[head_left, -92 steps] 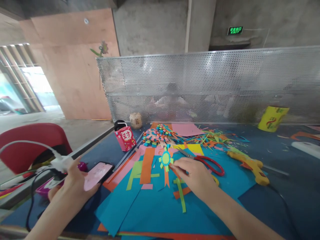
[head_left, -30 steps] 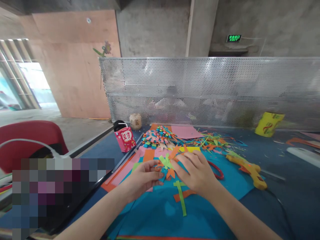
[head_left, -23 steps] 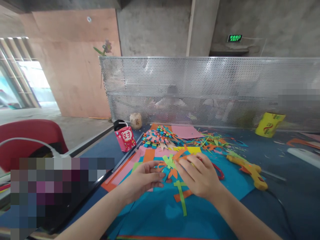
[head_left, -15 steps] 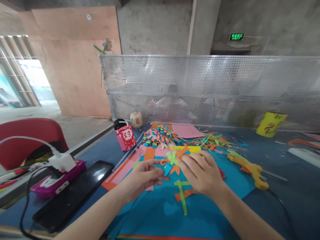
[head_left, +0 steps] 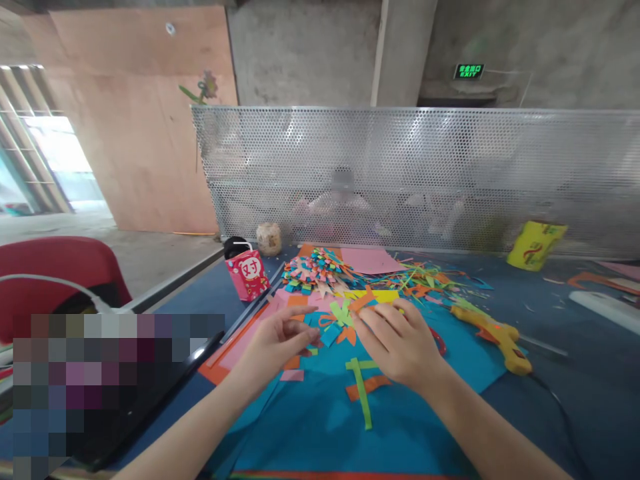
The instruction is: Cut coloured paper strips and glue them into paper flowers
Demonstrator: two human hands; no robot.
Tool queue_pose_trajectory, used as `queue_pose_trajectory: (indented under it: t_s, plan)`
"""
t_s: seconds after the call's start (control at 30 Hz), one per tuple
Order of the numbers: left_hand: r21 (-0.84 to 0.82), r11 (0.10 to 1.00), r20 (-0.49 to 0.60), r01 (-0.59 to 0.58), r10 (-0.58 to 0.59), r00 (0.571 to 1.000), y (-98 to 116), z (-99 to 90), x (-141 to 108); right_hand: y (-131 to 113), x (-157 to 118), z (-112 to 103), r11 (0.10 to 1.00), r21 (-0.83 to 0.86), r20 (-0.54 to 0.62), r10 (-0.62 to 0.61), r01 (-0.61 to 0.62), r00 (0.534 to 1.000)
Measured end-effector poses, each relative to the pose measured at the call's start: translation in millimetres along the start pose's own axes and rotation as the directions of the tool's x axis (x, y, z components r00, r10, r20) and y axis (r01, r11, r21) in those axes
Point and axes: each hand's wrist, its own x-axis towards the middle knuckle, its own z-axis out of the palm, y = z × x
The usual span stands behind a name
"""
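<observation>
The paper rosette [head_left: 342, 315], near the far edge of the blue paper [head_left: 310, 433], looks mostly assembled; a green strip [head_left: 363, 400] lies unattached. The left hand's [head_left: 283, 339] fingers are apart; whether the right hand [head_left: 400, 343] grips it, I cannot tell.

Dark blue table [head_left: 593, 380]: coloured sheets [head_left: 320, 427] centre, red carton [head_left: 249, 275] left, yellow packet [head_left: 536, 245] right.

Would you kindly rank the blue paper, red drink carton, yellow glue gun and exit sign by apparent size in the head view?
1. blue paper
2. yellow glue gun and red drink carton: too alike to rank
3. exit sign
</observation>
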Motion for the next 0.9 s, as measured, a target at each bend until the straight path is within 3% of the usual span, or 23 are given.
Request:
queue_pose_trajectory:
  t_s: [0.4, 0.9]
  plan:
    - [0.114, 0.989, -0.030, -0.091, 0.095, 0.995, -1.3, 2.5, -0.2, -1.9, -1.2, 0.9, 1.000, 0.007, 0.024, -0.011, 0.011, 1.000]
    - [0.177, 0.982, -0.021, -0.070, 0.075, 0.997, 3.9, 5.3, -3.7, -2.3, -1.4, 0.8, 1.000, 0.000, 0.040, -0.021, 0.021, 0.999]
